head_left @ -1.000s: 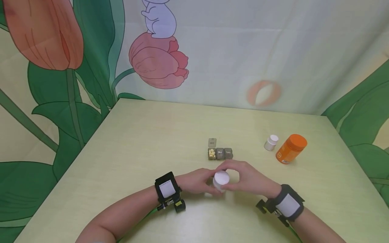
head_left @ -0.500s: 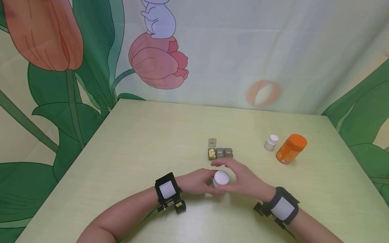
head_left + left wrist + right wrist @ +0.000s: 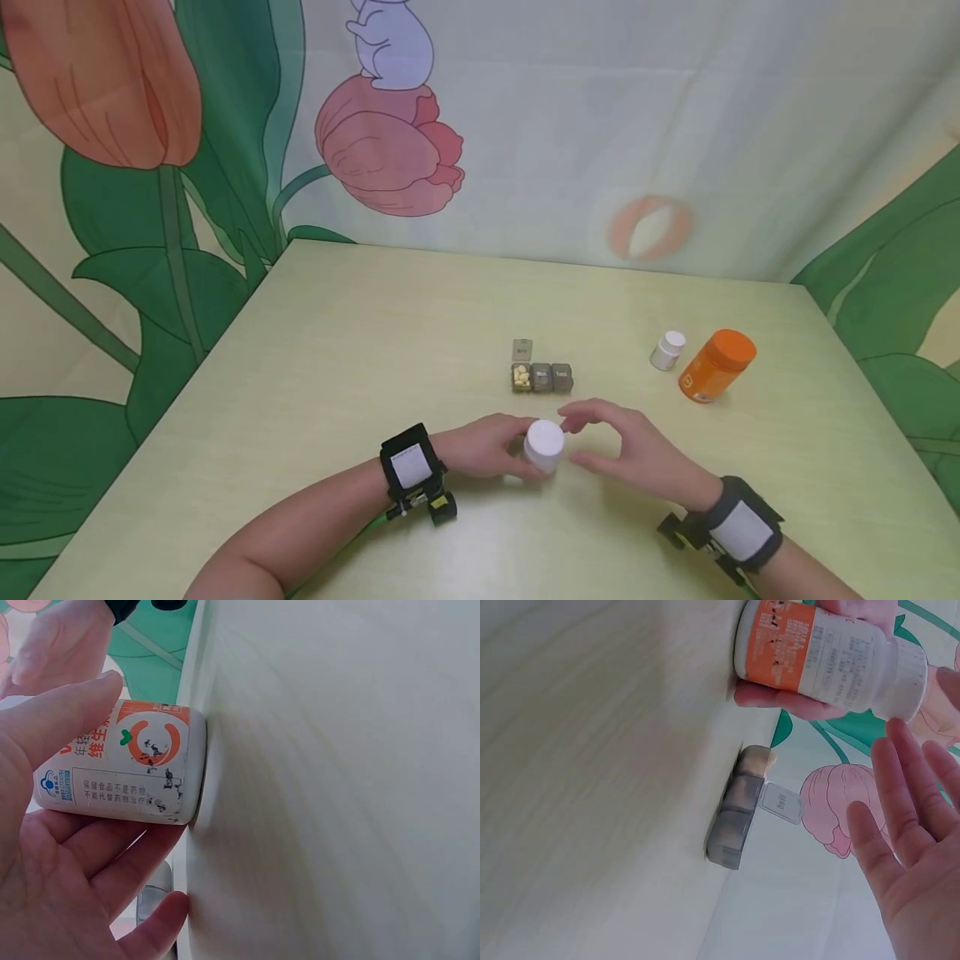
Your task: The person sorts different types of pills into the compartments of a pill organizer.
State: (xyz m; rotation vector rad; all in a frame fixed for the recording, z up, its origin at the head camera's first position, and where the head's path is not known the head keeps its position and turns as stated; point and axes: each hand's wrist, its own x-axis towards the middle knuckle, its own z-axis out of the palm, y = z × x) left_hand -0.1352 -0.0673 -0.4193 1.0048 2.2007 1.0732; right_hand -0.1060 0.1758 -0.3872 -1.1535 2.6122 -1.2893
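A white pill bottle with an orange-and-white label stands upright on the table, its white ribbed cap on. Thumb and fingers of my left hand grip it from the left. My right hand is just right of the bottle, fingers loosely bent and apart, holding nothing. Beyond the hands lies a small grey pill organizer in three sections. Its left section has the lid flipped back and holds pale yellow tablets; the other two are covered.
A small white bottle and an orange jar with an orange lid stand at the right of the pale wooden table. A printed curtain with tulips hangs behind the table's far edge.
My right hand was at the bottle's cap; its fingers spread and it has drawn off to the right. The left hand has kept its hold on the bottle.
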